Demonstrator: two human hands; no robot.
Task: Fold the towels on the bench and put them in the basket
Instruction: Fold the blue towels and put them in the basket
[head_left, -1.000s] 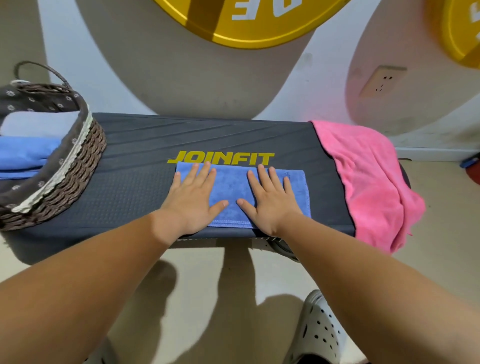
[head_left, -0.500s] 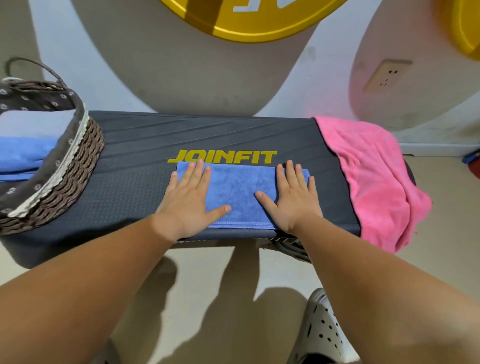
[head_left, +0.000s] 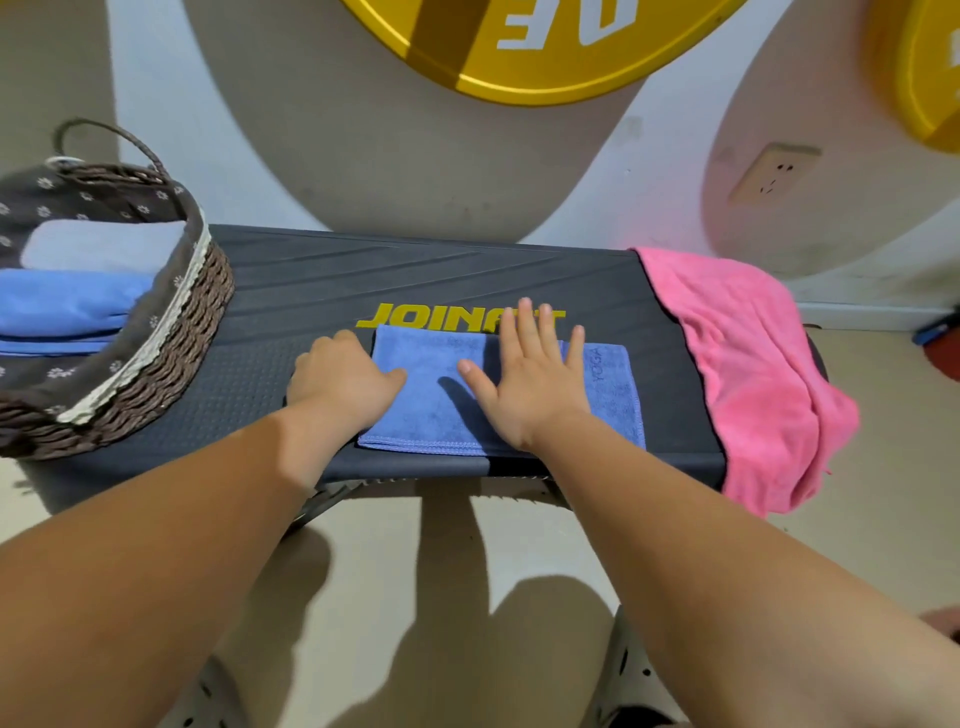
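Note:
A folded blue towel (head_left: 431, 410) lies on the dark bench (head_left: 415, 270), just in front of the yellow JOINFIT lettering. My left hand (head_left: 340, 382) is at the towel's left edge, thumb on top and fingers curled under the edge. My right hand (head_left: 530, 374) lies flat on the middle of the towel with fingers spread. A pink towel (head_left: 753, 353) is draped unfolded over the bench's right end. The woven basket (head_left: 171, 332) stands on the left end and holds a folded blue towel (head_left: 67, 306) and a grey-blue one (head_left: 104, 247).
The wall behind the bench carries large yellow discs (head_left: 545, 47) and a socket (head_left: 774, 174). Pale floor lies in front of the bench, with my perforated shoes (head_left: 639, 680) at the bottom. A dark object (head_left: 940, 332) sits on the floor at far right.
My left hand slid off the towel top to its left edge and curled round it. My right hand moved left, from the towel's right part to its middle.

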